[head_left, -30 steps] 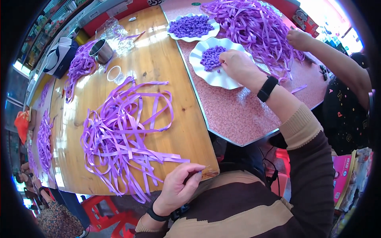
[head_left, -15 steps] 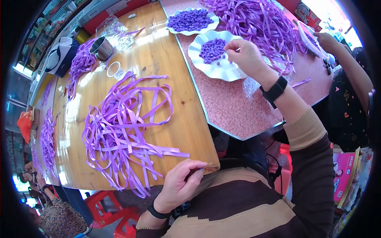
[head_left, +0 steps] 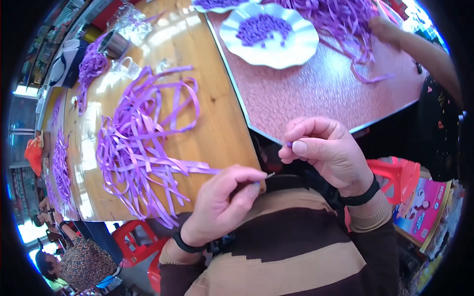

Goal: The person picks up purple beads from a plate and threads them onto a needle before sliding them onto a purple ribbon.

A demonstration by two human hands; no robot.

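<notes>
My right hand [head_left: 328, 157] is closed in a pinch on a small purple bead [head_left: 290, 144], held in front of my body just off the pink table's near edge. To its left, at the wooden table's near corner, my left hand [head_left: 224, 204] pinches a thin wire-like piece [head_left: 270, 175]; only its tip shows past the fingers. Beyond that hand a loose heap of purple ribbons [head_left: 143, 143] lies on the wooden table. A white wavy-rimmed plate [head_left: 296, 54] with many purple beads [head_left: 264, 29] stands on the pink table, beyond my right hand.
More purple ribbons [head_left: 335, 19] pile up on the pink table [head_left: 296, 98], near another person's arm [head_left: 419, 47]. A metal cup [head_left: 114, 45] and a dark blue-and-white bag [head_left: 68, 61] stand far left. Red stools [head_left: 395, 175] flank me. A second person [head_left: 81, 264] is at lower left.
My right hand has come from the bead plate back toward my left hand, carrying a bead. The left hand stays pinched near the table corner. The view has shifted.
</notes>
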